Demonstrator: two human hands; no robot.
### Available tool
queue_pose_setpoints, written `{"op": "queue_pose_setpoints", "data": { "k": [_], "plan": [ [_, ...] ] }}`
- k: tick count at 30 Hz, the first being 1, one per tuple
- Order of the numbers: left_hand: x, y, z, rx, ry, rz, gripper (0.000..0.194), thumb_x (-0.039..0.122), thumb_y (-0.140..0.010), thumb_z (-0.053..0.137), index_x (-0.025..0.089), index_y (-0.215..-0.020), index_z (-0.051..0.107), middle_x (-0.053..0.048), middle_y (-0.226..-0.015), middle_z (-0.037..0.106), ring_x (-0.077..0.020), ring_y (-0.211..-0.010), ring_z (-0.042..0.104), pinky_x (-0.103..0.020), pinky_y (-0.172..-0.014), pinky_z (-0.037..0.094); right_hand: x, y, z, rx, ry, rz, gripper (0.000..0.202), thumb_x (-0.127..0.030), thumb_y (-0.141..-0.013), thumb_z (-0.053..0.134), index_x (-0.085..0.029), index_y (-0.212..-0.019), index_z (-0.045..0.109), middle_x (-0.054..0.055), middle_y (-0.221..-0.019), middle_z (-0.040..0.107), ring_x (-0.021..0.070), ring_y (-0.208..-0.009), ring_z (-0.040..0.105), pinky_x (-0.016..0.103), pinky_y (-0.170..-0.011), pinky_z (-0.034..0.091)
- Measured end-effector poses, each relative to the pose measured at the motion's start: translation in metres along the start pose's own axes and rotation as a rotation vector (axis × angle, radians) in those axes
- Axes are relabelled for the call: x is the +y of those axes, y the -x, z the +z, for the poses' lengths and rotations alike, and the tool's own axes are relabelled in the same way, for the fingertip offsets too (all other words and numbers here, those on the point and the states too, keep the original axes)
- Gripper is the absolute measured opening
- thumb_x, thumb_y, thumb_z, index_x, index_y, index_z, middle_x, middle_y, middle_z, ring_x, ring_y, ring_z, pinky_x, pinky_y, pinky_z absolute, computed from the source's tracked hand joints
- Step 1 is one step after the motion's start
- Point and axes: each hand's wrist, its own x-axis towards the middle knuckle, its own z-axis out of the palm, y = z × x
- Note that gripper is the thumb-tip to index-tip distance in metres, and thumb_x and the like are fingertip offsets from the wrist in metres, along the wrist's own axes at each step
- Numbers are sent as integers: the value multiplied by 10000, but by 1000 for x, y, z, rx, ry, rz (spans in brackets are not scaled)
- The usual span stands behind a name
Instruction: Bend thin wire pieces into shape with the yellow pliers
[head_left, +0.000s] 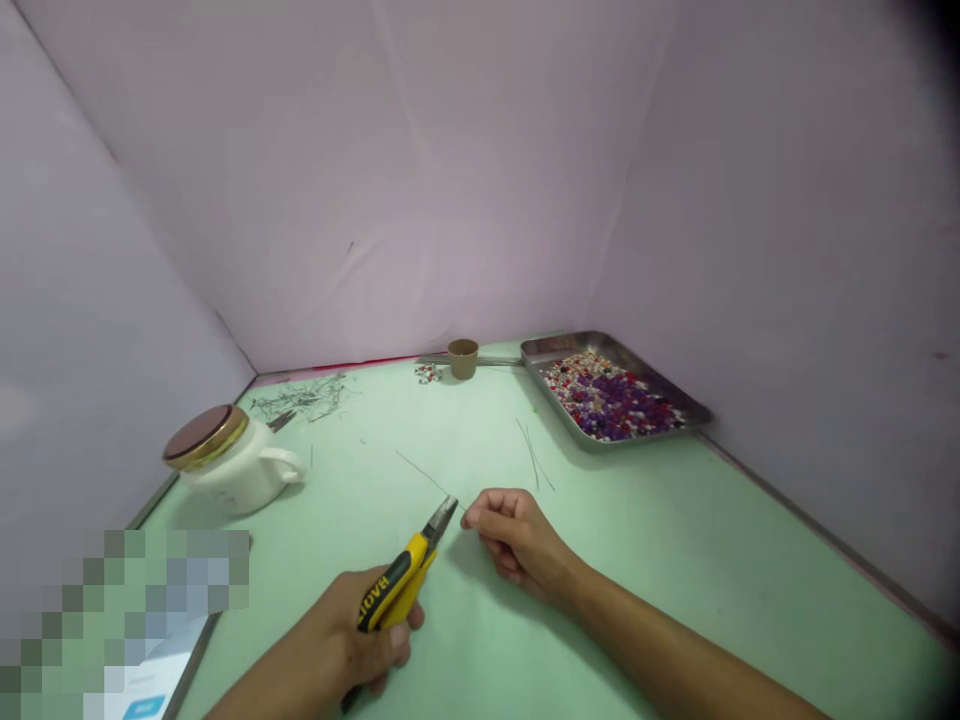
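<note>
Take the tips of the pliers (409, 575) as clock centre. Your left hand (349, 615) sits between 7 and 8 o'clock, its grip clenched round the handles. Your right hand (521, 540) sits at 4 o'clock, fingers curled, its grip pinching the wire (424, 473); the right forearm (660, 640) trails toward 4. The green tabletop (637, 520) meets a pale wall (480, 200) at 12 o'clock; a bead tray (630, 358) occupies 2. The pliers point to 1 o'clock. The wire passes their tips, long axis from 4 to 10.
</note>
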Motion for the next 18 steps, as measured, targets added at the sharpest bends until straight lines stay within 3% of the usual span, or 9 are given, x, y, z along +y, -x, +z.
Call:
{"op": "queue_pose_setpoints", "data": {
  "k": [4,9,18],
  "plan": [
    [0,-1,1,25,-34,-2,194,310,-743,502,138,-832,517,43,-598,446,-93,-519,408,-215,-512,328,0,-2,-1,6,-15,-5,224,-326,-625,658,-142,-609,532,-98,-349,381,8,-256,219,152,-258,129],
    [11,1,9,67,-161,-38,103,203,-718,461,146,-786,511,66,-566,366,-84,-520,318,-201,-489,265,1,-3,0,-3,-17,-32,199,-311,-636,647,-136,-620,555,-101,-353,368,7,-268,204,165,-276,120],
    [14,2,11,95,-208,-16,105,169,-717,407,159,-772,496,61,-580,367,-93,-541,344,-198,-501,276,0,-3,1,-6,-28,-33,171,-288,-647,636,-130,-659,571,-106,-363,348,10,-282,189,174,-287,100]
  ]
}}
